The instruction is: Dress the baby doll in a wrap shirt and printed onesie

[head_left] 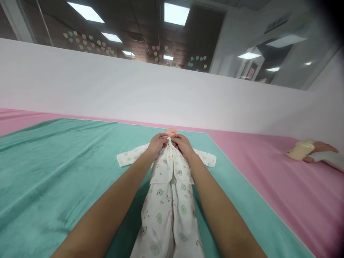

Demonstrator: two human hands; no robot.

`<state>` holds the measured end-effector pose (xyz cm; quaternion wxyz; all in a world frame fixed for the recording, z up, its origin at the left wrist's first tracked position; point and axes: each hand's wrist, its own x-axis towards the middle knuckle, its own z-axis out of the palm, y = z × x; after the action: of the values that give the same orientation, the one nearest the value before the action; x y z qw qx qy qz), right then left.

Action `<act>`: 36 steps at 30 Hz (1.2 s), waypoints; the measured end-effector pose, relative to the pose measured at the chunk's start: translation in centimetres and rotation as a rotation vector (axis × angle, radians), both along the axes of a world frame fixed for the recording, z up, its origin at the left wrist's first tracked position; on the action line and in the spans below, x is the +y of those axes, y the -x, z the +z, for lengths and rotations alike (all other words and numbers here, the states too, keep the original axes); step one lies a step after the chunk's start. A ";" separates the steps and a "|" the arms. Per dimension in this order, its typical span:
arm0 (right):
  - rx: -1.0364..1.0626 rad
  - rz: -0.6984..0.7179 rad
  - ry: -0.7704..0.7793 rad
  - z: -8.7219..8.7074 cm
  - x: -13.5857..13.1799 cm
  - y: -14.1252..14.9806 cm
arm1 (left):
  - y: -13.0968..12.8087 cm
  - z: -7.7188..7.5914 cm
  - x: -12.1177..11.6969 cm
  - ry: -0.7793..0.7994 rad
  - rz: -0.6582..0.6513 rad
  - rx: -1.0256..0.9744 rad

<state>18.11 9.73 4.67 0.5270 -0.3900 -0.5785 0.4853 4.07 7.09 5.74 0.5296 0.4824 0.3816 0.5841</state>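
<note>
A baby doll [171, 131] lies on its back on a teal towel [59, 172], dressed in a white printed suit [169, 200] with sleeves spread to both sides. My left hand [157, 143] and my right hand [182, 144] meet at the doll's neck. Both pinch the suit's collar together, fingers curled on the fabric. Only the top of the doll's head shows above my hands.
The towel lies on a pink sheet [268, 172] against a white wall panel [134, 89]. At the far right another person's hand [321, 148] holds a cream baby bottle [299, 149] on the pink sheet.
</note>
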 end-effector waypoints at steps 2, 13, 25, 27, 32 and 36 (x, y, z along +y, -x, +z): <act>0.002 0.023 0.006 0.0 0.0 -0.1 | 0.0 0.0 0.0 0.005 -0.002 0.005; -0.075 -0.046 -0.003 0.1 -0.1 0.0 | -0.1 0.1 0.0 0.027 0.077 0.129; -0.091 -0.056 -0.030 -0.1 0.0 0.1 | 0.3 -0.2 0.3 0.013 0.024 0.042; -0.079 -0.042 -0.024 0.0 -0.1 0.1 | 0.5 -0.4 0.4 0.036 0.003 0.022; -0.072 -0.029 -0.020 0.1 -0.3 0.1 | 0.3 -0.4 0.5 0.034 0.026 0.060; -0.046 -0.031 -0.038 -0.1 -0.1 0.1 | -0.1 -0.1 0.3 0.011 0.071 0.103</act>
<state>18.00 9.58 4.58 0.5282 -0.3998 -0.5934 0.4571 4.22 7.35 5.67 0.4909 0.4951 0.4286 0.5746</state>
